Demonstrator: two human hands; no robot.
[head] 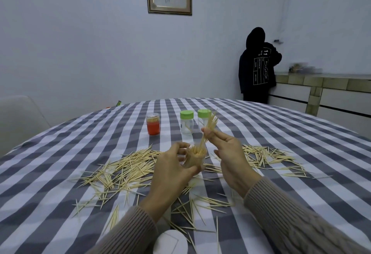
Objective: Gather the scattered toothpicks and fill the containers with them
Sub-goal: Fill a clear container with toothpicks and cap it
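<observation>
- Plainly, the right hand (pixel 224 153) pinched a small bundle of toothpicks (pixel 208 129) between thumb and fingertips, its other fingers spread, the bundle slanting down toward the mouth of a jar.
- The left hand (pixel 172 165) was curled round that clear container (pixel 195 158), holding it just above the cloth and tipped a little toward the right hand; it looked already packed nearly full.
- From where I stood, the step in hand seemed to be feeding this bundle into the held container, the lower tips just at its opening.
- The next move, I judged, called for lining the bundle up with the few gaps left among the standing sticks and easing it down without splaying the ends; a loose pinch might let some slip out over the rim.
- Around both hands, scattered toothpicks (pixel 124 169) lay thick on the checked tablecloth (pixel 60 153), a wide drift to the left, another to the right, and more toward the sleeves, so much gathering remained.
- Farther back stood two green-lidded jars (pixel 186 123), side by side and mostly empty, and an orange-tinted jar (pixel 153 124) to their left that looked full.
- A white lid (pixel 170 241) rested at the near edge, between the forearms.
- Beyond the table, another person in a dark hooded top (pixel 258 67) faced a counter by the wall.
</observation>
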